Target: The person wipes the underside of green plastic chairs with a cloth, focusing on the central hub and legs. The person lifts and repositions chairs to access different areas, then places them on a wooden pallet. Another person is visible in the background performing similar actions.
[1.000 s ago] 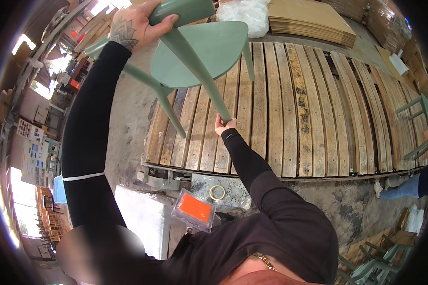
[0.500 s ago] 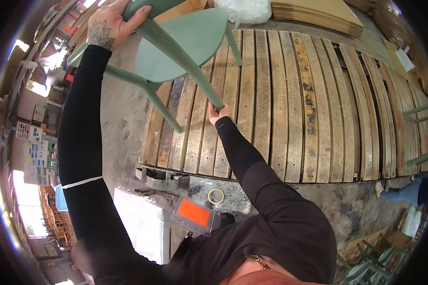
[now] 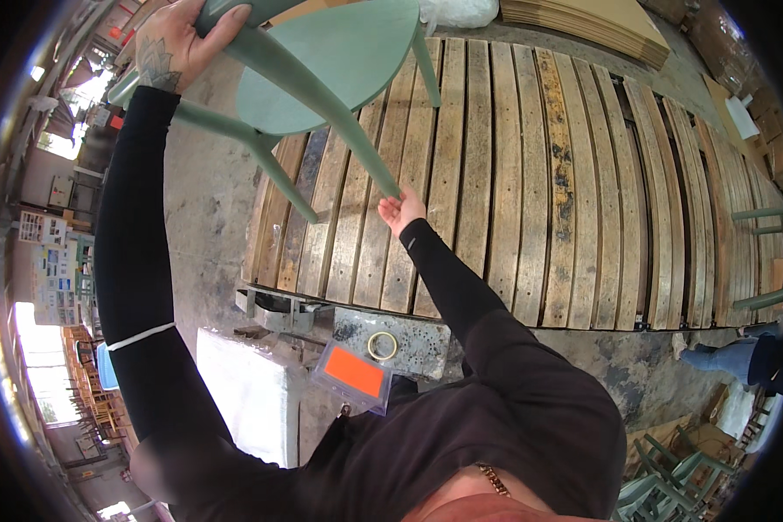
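Observation:
A sage-green chair with a rounded seat stands tilted in view over the left end of the slatted wooden platform. My left hand is closed around its upper frame at the top left, thumb laid over the top. From there a long rear leg slants down to the right. At the foot of that leg is my right hand, palm turned up and fingers loosely apart. Its fingertips are beside or just touching the leg's end; exactly which, I cannot tell. The chair's far parts run out of the picture.
The slatted wooden platform stretches to the right, where more green chair legs show. Flat cardboard and clear plastic lie behind. A tape roll sits near my body. Another person is at the far right.
My right hand has loosened from the leg's end, its fingers now spread. The chair and my left hand sit slightly farther left and higher in view, as the whole view has shifted too.

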### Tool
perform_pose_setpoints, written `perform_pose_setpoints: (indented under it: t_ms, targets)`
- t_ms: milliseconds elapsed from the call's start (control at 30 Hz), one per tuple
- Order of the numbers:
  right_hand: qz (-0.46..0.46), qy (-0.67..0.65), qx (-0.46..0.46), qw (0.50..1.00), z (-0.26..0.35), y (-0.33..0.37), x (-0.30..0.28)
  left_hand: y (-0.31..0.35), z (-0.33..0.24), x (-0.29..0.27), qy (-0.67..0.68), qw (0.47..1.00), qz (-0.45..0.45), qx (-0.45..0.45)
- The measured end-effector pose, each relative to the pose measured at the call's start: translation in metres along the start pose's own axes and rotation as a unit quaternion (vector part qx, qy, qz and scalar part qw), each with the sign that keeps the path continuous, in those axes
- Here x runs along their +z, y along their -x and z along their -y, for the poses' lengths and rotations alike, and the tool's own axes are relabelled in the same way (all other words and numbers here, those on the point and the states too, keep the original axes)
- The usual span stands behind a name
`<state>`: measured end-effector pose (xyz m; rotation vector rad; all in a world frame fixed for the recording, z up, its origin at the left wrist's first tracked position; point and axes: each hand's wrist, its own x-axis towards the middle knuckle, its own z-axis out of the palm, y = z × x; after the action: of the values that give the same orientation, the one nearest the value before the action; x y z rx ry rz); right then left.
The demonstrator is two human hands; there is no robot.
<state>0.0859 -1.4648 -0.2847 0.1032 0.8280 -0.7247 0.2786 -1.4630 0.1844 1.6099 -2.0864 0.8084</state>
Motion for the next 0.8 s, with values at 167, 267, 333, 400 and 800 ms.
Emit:
perform_pose_setpoints:
  t_ms: [167,267,333,400,800]
  targets:
    - [-0.078,0.103,0.057,0.990,-0.010,0.025,-0.103,-0.001,-0.028,-0.009,0.014,1.000,-0.001,0.009]
    - [-0.098,0.157,0.121,0.975,-0.004,0.063,-0.184,0.005,-0.044,-0.017,-0.023,0.998,0.017,-0.047]
    - [-0.163,0.217,0.124,0.954,0.005,0.091,-0.225,0.007,-0.051,-0.014,-0.070,0.997,-0.013,-0.018]
    - [-0.207,0.335,0.122,0.911,0.024,0.101,-0.230,0.009,-0.055,-0.007,-0.121,0.990,-0.066,-0.012]
    - [0.159,0.684,-0.441,0.559,0.046,0.076,0.084,0.016,-0.077,-0.017,0.007,0.979,0.010,-0.202]
